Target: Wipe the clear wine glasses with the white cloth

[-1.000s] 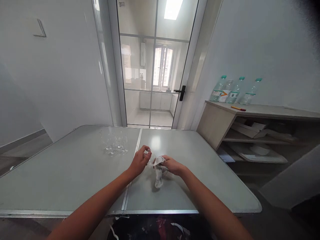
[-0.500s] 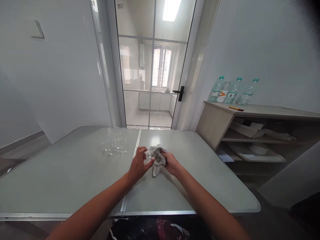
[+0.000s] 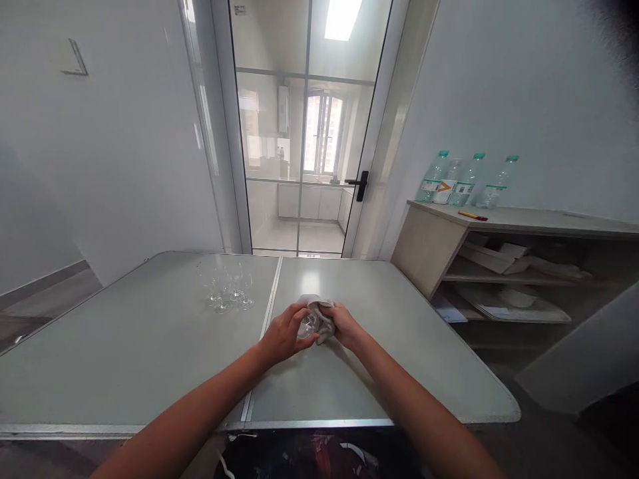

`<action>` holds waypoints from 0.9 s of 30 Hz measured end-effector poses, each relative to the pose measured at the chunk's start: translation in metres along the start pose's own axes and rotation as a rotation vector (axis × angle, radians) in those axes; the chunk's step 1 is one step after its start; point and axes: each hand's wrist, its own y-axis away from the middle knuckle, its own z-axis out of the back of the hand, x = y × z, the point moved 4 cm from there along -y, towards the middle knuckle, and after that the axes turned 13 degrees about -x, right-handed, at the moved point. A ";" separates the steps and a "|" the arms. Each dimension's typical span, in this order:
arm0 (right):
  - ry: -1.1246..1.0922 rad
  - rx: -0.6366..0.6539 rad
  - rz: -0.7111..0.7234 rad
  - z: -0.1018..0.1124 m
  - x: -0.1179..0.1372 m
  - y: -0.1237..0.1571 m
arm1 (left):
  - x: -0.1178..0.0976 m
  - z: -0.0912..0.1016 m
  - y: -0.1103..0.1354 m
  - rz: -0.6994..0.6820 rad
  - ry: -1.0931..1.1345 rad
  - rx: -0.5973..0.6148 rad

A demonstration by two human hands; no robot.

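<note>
My left hand [image 3: 287,332] grips a clear glass [image 3: 308,325] by its round foot, fingers curved over the edge and thumb below. A greyish-white cloth [image 3: 327,326] is bunched against the far side of the glass. My right hand [image 3: 345,326] is closed on this cloth and presses it to the glass. The cloth hides the bowl of the glass. Both hands are just above the table [image 3: 399,379]. Several clear stemmed glasses [image 3: 227,293] stand upright in a group on the table's left part.
A metal seam [image 3: 272,293] divides the tabletop. Behind it is a glass door [image 3: 304,219] with a black handle [image 3: 362,186]. At the right, a wooden shelf unit [image 3: 434,246] bears several plastic bottles [image 3: 464,183] and a yellow-red pen-like item [image 3: 472,216].
My left hand has turned and shifted slightly right, bringing the glass's round foot more into view. The cloth has been gathered closer around the glass, and its hanging end is drawn up.
</note>
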 end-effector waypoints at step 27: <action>0.362 -0.116 0.310 0.015 0.016 -0.006 | 0.001 0.012 -0.010 -0.064 -0.181 -0.068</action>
